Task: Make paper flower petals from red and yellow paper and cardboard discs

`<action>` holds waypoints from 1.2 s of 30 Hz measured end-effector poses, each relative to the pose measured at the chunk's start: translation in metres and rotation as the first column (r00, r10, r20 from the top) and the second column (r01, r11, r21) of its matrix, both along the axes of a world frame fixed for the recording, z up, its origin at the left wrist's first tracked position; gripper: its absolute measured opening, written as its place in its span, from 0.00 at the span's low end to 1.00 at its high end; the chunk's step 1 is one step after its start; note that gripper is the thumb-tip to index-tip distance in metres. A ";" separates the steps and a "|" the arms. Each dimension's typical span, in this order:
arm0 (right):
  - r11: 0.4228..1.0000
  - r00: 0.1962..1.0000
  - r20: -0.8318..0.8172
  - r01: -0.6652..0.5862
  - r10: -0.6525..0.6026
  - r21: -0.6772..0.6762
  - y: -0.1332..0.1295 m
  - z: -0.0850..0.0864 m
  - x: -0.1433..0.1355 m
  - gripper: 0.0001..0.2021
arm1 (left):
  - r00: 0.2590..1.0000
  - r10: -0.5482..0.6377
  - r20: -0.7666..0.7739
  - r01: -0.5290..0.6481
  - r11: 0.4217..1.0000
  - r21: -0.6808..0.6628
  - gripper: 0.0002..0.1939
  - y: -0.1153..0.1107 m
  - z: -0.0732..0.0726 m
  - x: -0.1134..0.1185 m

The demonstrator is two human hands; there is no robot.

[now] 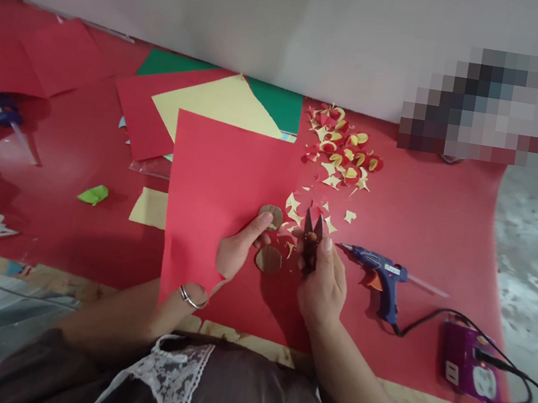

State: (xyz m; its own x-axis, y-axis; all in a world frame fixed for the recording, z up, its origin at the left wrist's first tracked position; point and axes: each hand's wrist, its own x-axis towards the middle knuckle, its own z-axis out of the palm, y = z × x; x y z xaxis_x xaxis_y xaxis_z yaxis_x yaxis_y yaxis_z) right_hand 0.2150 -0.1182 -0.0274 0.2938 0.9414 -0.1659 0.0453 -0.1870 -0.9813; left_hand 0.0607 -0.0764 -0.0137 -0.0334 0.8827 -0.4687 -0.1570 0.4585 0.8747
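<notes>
Starting wide, on the red-covered table (439, 213), then straight to the big red sheet (223, 168), hanging over the left forearm side and reaching in beside the left hand (235, 254). Looks thin, light and a touch springy, likely easy to crease; best taken near an edge with flat, gentle fingers. Next, behind it, to the loose green, red and yellow sheets (213, 102), overlapping at the back.

Over to the right for the blue glue gun (388, 280), lying on its side, with the purple socket box (470, 363) near the table's edge. Now in to the right hand (325, 284): closed around the scissors (312, 238), blades parted in a narrow V, pointing away from the body. Probably rigid and the heaviest piece in hand; best gripped at the handles, clear of the points.

Down to the upper brown disc (270, 218), pinched under the left thumb at the sheet's right side. Seems stiff and light; best held flat near the rim. Just below, spot the lower brown disc (269, 259) on the table. Smallest of all, catch the paper scraps (330, 180), curled and flimsy, easily scattered.
</notes>
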 end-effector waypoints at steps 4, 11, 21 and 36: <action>1.000 1.000 -0.027 0.006 -0.006 0.010 0.001 0.000 -0.003 0.28 | 0.997 0.078 0.002 -0.078 0.997 0.012 0.27 -0.001 -0.002 0.001; 0.990 0.992 -0.017 -0.122 0.123 0.065 -0.003 0.003 -0.006 0.25 | 0.991 0.130 0.016 -0.131 0.990 0.045 0.25 -0.005 -0.003 0.005; 0.986 0.987 -0.057 -0.145 0.150 0.080 0.000 0.019 -0.012 0.26 | 0.989 0.129 0.075 -0.132 0.991 0.030 0.29 -0.010 -0.004 0.007; 0.983 0.983 0.113 -0.158 0.147 0.097 -0.004 0.017 -0.007 0.28 | 0.976 0.054 0.210 -0.056 0.998 0.004 0.28 -0.016 -0.001 0.014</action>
